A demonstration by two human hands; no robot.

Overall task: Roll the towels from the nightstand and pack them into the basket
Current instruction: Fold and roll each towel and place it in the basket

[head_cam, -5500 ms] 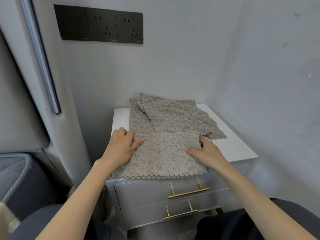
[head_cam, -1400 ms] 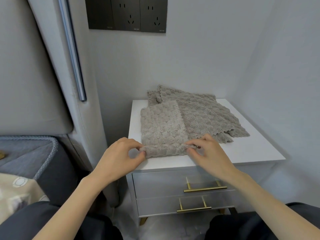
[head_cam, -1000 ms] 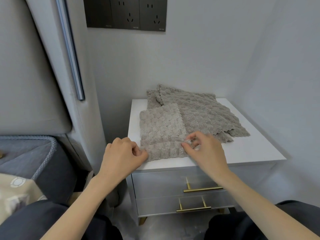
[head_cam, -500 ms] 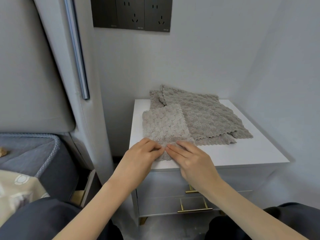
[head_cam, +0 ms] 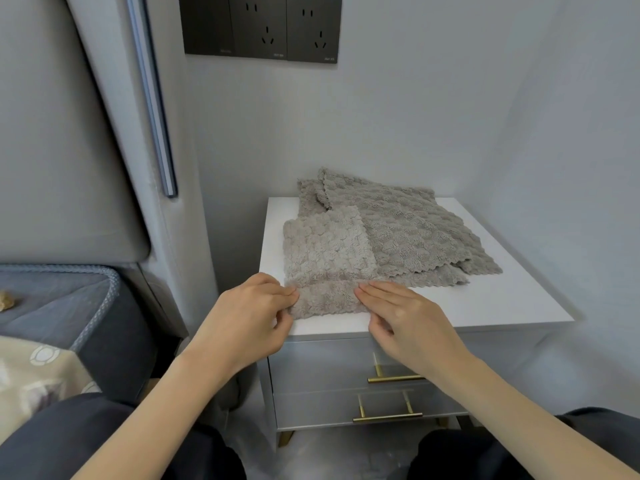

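Hands meet at the front edge of the nightstand (head_cam: 485, 306): the left hand (head_cam: 242, 317) pinches the left end of the folded towel (head_cam: 325, 251) where its near edge is rolled over, and the right hand (head_cam: 405, 317) presses nearly straight fingers on the right end. Behind, spread towels (head_cam: 415, 230) overlap.

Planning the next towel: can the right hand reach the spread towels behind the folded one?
Probably yes: the right hand touches the folded towel, and the spread towels lie uncovered just beyond, nothing between.
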